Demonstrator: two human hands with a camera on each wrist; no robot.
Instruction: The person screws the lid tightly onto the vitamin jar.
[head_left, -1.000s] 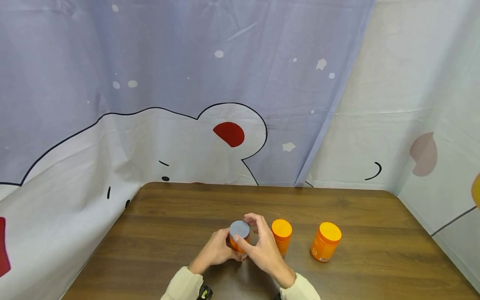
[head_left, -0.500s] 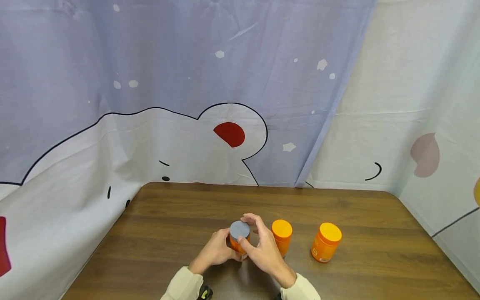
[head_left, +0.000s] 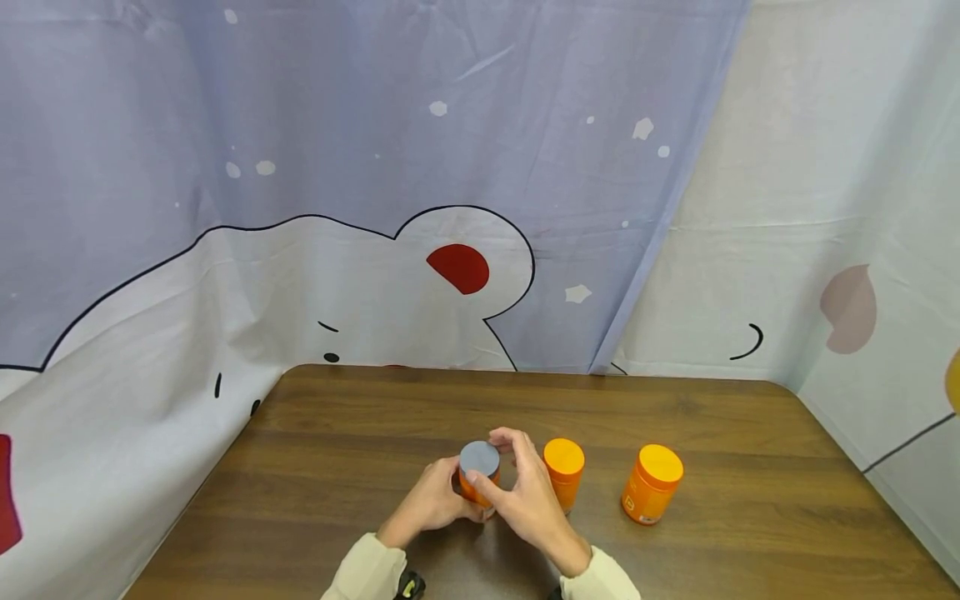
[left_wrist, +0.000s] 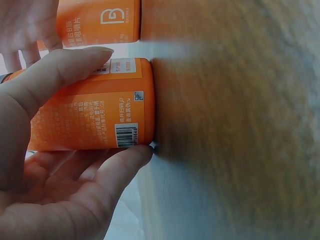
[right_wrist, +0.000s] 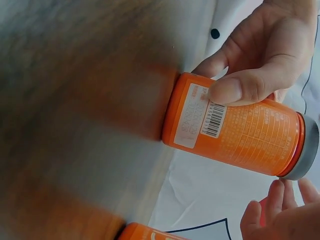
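Observation:
An orange jar [left_wrist: 85, 115] with a grey lid [head_left: 480, 458] stands upright on the wooden table near the front. My left hand [head_left: 435, 497] grips its lower body, thumb on one side and fingers on the other. At the lid is my right hand [head_left: 531, 498], its thumb on the near edge and its bent fingers around the far right side. In the right wrist view the right fingertips [right_wrist: 275, 195] lie right at the rim of the lid. Printed text and a barcode show on the jar; the left hand hides part of it.
A second orange jar [head_left: 564, 483] with an orange lid stands just right of the right hand, which partly covers it. Farther right is another such jar [head_left: 649, 493]. The brown table [head_left: 360, 408] ends at a printed curtain [head_left: 337, 275] behind and at both sides.
The right thumb shifted slightly right along the lid's near edge, then came back left. The jar, the left hand and the other jars keep their places.

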